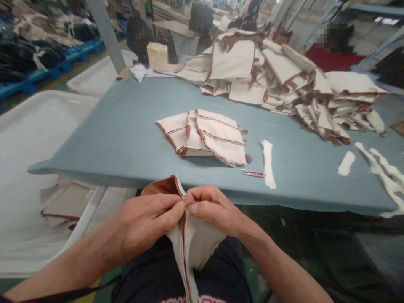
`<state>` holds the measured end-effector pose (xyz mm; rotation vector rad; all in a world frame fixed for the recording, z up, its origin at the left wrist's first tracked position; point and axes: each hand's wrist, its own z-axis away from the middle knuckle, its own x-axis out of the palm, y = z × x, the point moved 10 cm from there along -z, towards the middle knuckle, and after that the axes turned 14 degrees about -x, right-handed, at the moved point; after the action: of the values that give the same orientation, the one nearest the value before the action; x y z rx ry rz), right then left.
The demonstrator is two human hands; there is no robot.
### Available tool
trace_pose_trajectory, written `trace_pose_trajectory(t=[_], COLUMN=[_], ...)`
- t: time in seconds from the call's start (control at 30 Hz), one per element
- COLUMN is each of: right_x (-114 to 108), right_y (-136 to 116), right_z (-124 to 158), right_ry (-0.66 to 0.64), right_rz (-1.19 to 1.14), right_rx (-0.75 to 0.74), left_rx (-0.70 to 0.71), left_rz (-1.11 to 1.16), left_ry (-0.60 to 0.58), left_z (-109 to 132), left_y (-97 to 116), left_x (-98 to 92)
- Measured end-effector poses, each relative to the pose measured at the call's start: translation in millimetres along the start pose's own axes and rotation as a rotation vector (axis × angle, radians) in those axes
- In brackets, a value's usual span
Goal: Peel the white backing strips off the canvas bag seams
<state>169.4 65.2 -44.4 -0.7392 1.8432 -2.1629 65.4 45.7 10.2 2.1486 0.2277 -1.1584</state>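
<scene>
Just in front of the table's near edge, a cream fabric pouch (205, 240) with brown lining and trim hangs over my lap. My left hand (151, 219) pinches its seam, where a zipper seems to run. Close beside it, my right hand (214, 210) grips the same seam, thumb and finger nearly touching the left ones. What lies between the fingertips is too small to make out. Beyond my hands, several similar cream pieces with brown edging (217, 134) lie overlapped on the table. To their right rest pink-handled thread snips (253, 173).
A blue-green cloth covers the table (104, 139). A large heap of cream pieces (233, 59) spreads along its far side. White strips (269, 164) lie at right. A white bin (28, 139) stands at left, with a metal post (107, 33) behind it.
</scene>
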Motion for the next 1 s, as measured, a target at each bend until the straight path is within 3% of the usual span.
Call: trace_pose_trajectory(t=[0.1,0.33,0.63,0.83,1.0], right_x=[-3.4,-5.9,-0.1,0.1,-4.4], right_y=[-1.8,-4.1,-18.7,-46.0,-55.8], right_z=[-0.8,0.4,4.8,10.3,14.0], right_ry=[0.035,0.057,-0.067,-0.092,-0.087], right_rz=[0.025,0.015,0.108,0.277,0.481], right_rx=[-0.014,-0.020,-0.082,-0.217,-0.298], left_rx=[0.104,0.134,0.082,-0.175,-0.354], left_rz=[-0.096,-0.090,0.207,0.344,0.351], left_ry=[0.018,0.052,0.052,-0.023,-0.242], left_z=[-1.1,-7.8,-19.9,-26.0,-39.8], left_y=[9.4,11.5,19.3,5.2,-0.7], left_x=[2.3,-0.9,-23.2,-21.1,-4.1])
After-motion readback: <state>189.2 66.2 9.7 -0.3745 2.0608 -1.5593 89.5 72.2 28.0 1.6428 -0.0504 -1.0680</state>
